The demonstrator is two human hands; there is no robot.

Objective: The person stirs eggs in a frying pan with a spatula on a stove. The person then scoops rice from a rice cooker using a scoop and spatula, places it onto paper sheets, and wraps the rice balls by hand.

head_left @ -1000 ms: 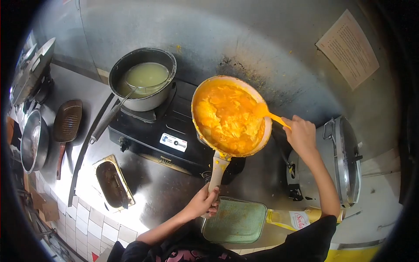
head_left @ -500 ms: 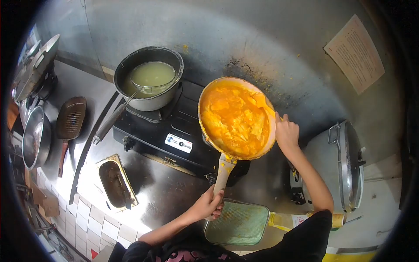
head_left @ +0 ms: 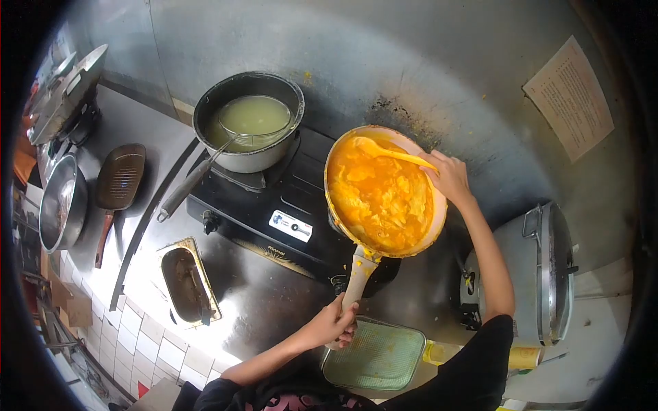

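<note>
A light-coloured frying pan (head_left: 442, 218) sits over the right side of the black gas stove, holding orange-yellow egg (head_left: 384, 195) in soft, wet folds. My left hand (head_left: 334, 322) is wrapped round the pan's pale handle. In my right hand (head_left: 449, 178), at the pan's right rim, is a yellow spatula (head_left: 404, 157); its broad end rests in the egg near the far edge. Left of the pan, a dark pot (head_left: 250, 162) of pale greenish liquid stands on the other burner, with a wire strainer (head_left: 185, 188) lying across it.
A metal container (head_left: 214, 312) lies in front of the stove (head_left: 260, 253). A green-tinted tray (head_left: 377, 353) is near my body. A rice cooker (head_left: 521, 267) stands to the right. A grill pan (head_left: 120, 177) and a steel bowl (head_left: 63, 205) are at the left.
My right hand has swung the spatula's broad end from the right side of the pan to the far left through the egg. My left hand keeps hold of the handle. The view has shifted slightly.
</note>
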